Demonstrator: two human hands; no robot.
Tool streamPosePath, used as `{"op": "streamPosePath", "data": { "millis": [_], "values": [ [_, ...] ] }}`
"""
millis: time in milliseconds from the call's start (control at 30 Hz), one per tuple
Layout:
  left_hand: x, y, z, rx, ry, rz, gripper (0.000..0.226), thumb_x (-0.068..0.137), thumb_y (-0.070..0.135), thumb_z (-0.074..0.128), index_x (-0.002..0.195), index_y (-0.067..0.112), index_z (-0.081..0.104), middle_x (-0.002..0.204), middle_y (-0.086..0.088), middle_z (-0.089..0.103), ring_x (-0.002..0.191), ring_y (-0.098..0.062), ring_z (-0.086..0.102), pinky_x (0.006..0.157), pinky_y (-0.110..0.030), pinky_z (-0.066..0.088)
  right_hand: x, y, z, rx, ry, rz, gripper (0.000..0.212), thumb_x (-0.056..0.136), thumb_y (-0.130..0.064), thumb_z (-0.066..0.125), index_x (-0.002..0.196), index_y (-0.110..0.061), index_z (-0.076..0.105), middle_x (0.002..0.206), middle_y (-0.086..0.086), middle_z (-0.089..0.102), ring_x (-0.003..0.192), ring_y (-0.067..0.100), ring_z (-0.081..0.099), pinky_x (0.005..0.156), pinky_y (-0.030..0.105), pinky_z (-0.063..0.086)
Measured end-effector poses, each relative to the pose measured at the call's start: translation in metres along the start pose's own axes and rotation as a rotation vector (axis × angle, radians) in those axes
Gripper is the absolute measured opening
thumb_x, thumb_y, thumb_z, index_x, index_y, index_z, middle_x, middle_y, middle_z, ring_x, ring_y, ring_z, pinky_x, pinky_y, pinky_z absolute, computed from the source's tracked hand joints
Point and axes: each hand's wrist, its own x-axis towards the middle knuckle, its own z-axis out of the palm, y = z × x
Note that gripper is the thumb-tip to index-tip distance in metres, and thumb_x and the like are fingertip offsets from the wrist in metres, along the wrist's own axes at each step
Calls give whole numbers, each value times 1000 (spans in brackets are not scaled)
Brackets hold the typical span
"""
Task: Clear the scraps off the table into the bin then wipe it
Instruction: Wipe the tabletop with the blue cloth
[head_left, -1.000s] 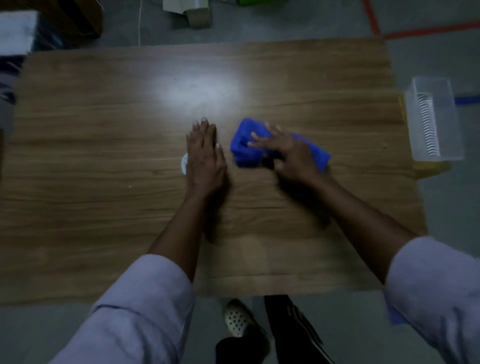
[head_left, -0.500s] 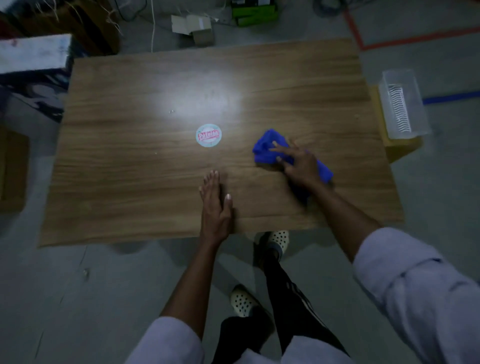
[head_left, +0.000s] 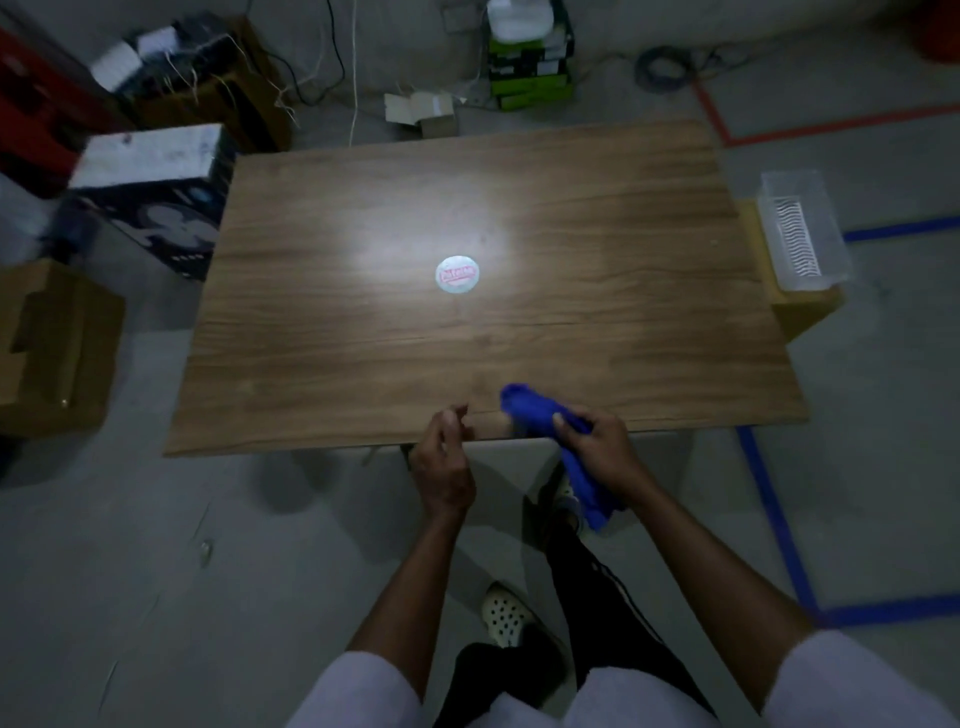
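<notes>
One blue cloth (head_left: 523, 409) is all I see in play, and the right grip (head_left: 602, 452) has it by the middle, fingers curled round the fabric. The cloth's upper end lies bunched on the near edge of the tabletop (head_left: 623, 322), just ahead of the knuckles; the other end hangs below the palm, off the edge and over the floor. The left grip (head_left: 444, 462) sits just beside it at the same edge, fingers loosely curled, with nothing I can make out in it. A round pink-and-white sticker (head_left: 457, 274) lies mid-tabletop, well apart from both. The clear plastic bin (head_left: 831, 244) stands on a cardboard box (head_left: 802, 314) just off the tabletop's right side.
</notes>
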Motion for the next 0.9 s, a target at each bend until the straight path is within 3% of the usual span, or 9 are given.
{"op": "streamPosePath", "data": {
  "millis": [100,200,300,367,467,600,700,767,900],
  "values": [
    [16,5,-6,-73,50,-37,54,100,59,34,90,24,74,74,-4,75,59,-20,71,54,-38,54,14,-14,-15,48,284,62,26,100,-22,62,119,-8,72,99,-2,71,88,5,65,81,27,48],
    [44,2,-8,-5,129,21,63,103,55,35,76,17,77,48,-3,62,42,-17,60,52,-33,49,44,-12,-29,-132,453,69,36,102,-33,57,130,-13,66,116,9,71,108,24,65,89,32,47],
    [79,-7,-6,88,204,69,63,101,54,39,68,16,77,40,2,45,44,-20,52,56,-38,44,65,15,-18,-533,353,28,59,103,-54,39,155,-23,39,161,4,36,151,27,27,123,40,23],
    [104,-12,-2,147,223,92,58,97,55,43,67,17,75,43,2,42,47,-17,48,57,-40,41,71,30,3,-836,348,-22,70,101,-63,26,161,-26,21,168,-4,15,156,28,5,126,43,4],
    [129,-23,3,178,213,130,55,96,55,47,68,15,73,52,-1,57,53,-20,56,59,-39,44,72,22,53,-898,370,-83,72,101,-62,24,161,-23,21,169,-3,13,156,31,5,126,48,8],
    [130,-40,7,274,191,170,53,97,50,48,64,11,62,46,7,40,51,-15,46,53,-34,33,54,6,139,-925,39,-435,67,100,-50,39,160,-21,26,169,-4,13,156,27,0,126,47,8],
    [134,-42,2,228,215,164,50,98,45,50,61,11,47,47,2,37,52,-14,36,52,-36,28,77,4,133,-936,-113,-583,65,99,-50,37,158,-25,30,168,-7,18,156,26,6,125,48,13],
    [137,-43,1,219,189,151,54,97,48,48,63,8,57,49,1,48,52,-23,51,53,-41,38,114,4,100,-945,-68,-508,64,101,-50,35,159,-27,26,167,-8,19,156,26,9,125,49,13],
    [135,-41,4,285,169,147,55,96,55,45,65,15,66,47,7,51,57,-27,64,57,-40,47,174,-3,49,-915,231,-146,65,104,-48,32,161,-21,19,169,-6,13,156,28,4,125,48,8]
  ]
}}
